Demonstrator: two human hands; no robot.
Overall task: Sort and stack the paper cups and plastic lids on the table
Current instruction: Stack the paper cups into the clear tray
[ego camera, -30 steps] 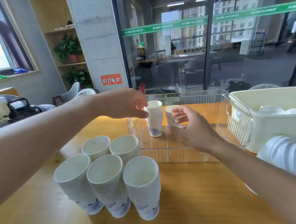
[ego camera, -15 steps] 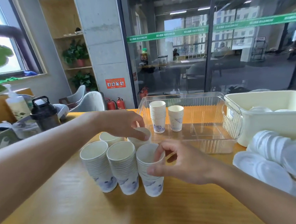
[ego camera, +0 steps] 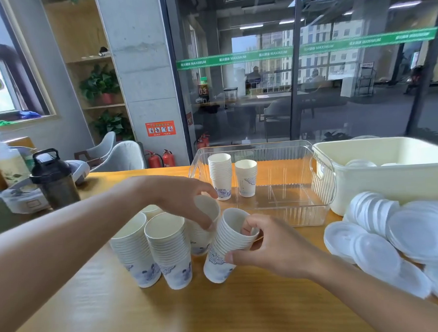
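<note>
Several stacks of white paper cups with blue prints stand on the wooden table (ego camera: 119,313). My right hand (ego camera: 266,247) grips the front right stack (ego camera: 225,247), which leans toward me, fingers over its rim. My left hand (ego camera: 181,196) grips the top of the stack behind it (ego camera: 204,231). Two more stacks (ego camera: 136,253) (ego camera: 170,248) stand to the left. Inside the clear plastic bin (ego camera: 321,182) stand two short cup stacks (ego camera: 220,176) (ego camera: 246,177). White plastic lids (ego camera: 396,239) lie piled at the right.
A cream tub (ego camera: 393,178) holding more lids sits behind the lid pile. A black shaker bottle (ego camera: 53,176) and a pump bottle (ego camera: 7,160) stand at the far left. Glass wall and chairs lie beyond the table.
Both hands came back from the clear bin to the stacks near me. My right hand took hold of the front right stack and tipped it; my left hand closed on the stack behind.
</note>
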